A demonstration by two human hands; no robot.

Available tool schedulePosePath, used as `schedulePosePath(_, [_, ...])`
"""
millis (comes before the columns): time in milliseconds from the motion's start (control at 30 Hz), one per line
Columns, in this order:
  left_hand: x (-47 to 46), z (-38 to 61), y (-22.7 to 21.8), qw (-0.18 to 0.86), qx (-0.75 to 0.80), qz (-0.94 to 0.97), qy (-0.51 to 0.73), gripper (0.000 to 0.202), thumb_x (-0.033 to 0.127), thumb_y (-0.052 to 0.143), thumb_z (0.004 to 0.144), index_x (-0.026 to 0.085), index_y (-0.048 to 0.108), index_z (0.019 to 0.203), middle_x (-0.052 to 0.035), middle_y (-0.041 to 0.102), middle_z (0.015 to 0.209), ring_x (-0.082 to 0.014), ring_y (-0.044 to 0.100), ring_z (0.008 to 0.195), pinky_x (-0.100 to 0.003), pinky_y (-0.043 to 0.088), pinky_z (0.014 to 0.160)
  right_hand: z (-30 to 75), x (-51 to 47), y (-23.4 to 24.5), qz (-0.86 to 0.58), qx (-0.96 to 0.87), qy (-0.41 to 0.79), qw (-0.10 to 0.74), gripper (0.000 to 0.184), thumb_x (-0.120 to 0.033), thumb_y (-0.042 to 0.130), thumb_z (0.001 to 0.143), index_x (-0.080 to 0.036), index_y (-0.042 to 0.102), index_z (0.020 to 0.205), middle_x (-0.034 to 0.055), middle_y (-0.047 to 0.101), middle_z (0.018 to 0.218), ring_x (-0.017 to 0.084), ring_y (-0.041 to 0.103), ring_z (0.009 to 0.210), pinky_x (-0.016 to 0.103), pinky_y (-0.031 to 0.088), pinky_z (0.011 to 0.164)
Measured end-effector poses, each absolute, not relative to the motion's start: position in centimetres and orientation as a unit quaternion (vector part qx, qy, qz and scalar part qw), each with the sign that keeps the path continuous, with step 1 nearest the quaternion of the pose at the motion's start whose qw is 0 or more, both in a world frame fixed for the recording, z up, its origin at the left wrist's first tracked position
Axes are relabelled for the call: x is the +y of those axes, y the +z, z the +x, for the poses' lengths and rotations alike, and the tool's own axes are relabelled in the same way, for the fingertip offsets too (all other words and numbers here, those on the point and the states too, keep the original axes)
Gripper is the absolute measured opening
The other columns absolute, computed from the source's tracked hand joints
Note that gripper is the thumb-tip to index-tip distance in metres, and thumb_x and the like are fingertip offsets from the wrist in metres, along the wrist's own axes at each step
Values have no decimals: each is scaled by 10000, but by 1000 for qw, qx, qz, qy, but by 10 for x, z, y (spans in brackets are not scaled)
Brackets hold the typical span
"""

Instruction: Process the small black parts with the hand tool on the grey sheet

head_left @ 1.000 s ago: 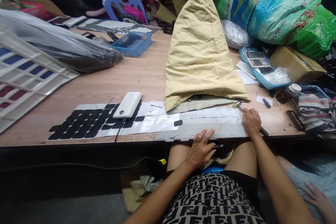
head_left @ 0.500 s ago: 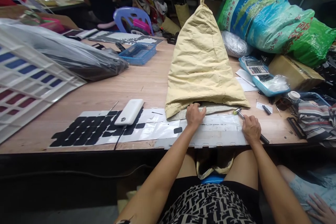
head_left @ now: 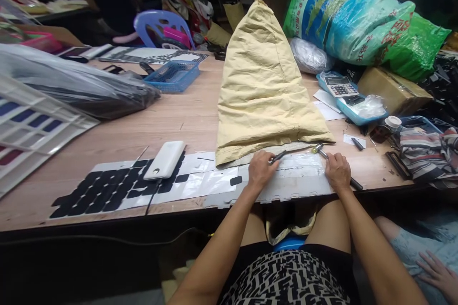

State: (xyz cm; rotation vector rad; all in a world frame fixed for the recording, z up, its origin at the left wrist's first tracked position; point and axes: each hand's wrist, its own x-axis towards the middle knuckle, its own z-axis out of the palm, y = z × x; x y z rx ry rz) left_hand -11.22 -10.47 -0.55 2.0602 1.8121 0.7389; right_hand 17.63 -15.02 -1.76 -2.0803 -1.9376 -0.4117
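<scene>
My left hand (head_left: pixel 260 170) rests on the grey sheet (head_left: pixel 286 186) at the table's near edge, fingers closed on a thin dark tool (head_left: pixel 278 156) that points toward the tan cloth sack (head_left: pixel 265 86). My right hand (head_left: pixel 338 170) is closed round the black handle of a small hammer (head_left: pixel 320 150), whose metal head lies on the sheet just in front of the sack's lower right corner. The sack stands upright directly behind both hands.
A white power bank (head_left: pixel 165 159) lies on a sheet of black pads (head_left: pixel 107 188) to the left. A blue basket (head_left: pixel 172 74), black plastic bag (head_left: pixel 78 86) and colour trays (head_left: pixel 32 124) sit further left. A calculator (head_left: pixel 341 86), box (head_left: pixel 393 89) and green sacks (head_left: pixel 358 14) crowd the right. Another person's hand (head_left: pixel 434 274) shows at lower right.
My left hand rose from the table edge to the sack's base, then drew back slightly with a thin dark tool in its fingers. My right hand stayed on the hammer.
</scene>
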Motion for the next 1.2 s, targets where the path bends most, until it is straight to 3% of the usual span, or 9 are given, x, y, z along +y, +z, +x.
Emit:
schedulePosePath(133, [-112,-92,-19,172,544,773,279,122,257,713,842,206,697,952,-42,657,929,-229,558,921,-353,441,843,176,-151,-18,-716,-665,-153,146,282,-231,504,937,-199,654,1174,82,572,960,222,432,878,330,283,723])
schedulePosePath(433, [-100,-89,-37,221,514,768,310,132,252,736,830,199,705,947,-25,656,918,-207,546,903,-345,431,849,180,-151,-12,-714,-670,-114,165,295,-217,499,931,-188,693,1151,88,615,937,227,495,877,330,358,744])
schedulePosePath(700, [-101,-88,-36,234,522,757,317,122,261,743,823,221,718,936,-17,649,897,-203,561,915,-345,420,830,126,-175,6,-631,-672,108,373,304,-280,476,964,-198,684,1171,71,682,1029,198,632,973,318,492,889])
schedulePosePath(1200, [-101,-87,-33,223,536,757,299,106,290,732,839,227,718,923,-21,633,886,-206,554,922,-357,420,845,85,-186,0,-605,-695,147,359,315,-266,456,966,-200,682,1175,83,682,1001,203,641,954,325,506,888])
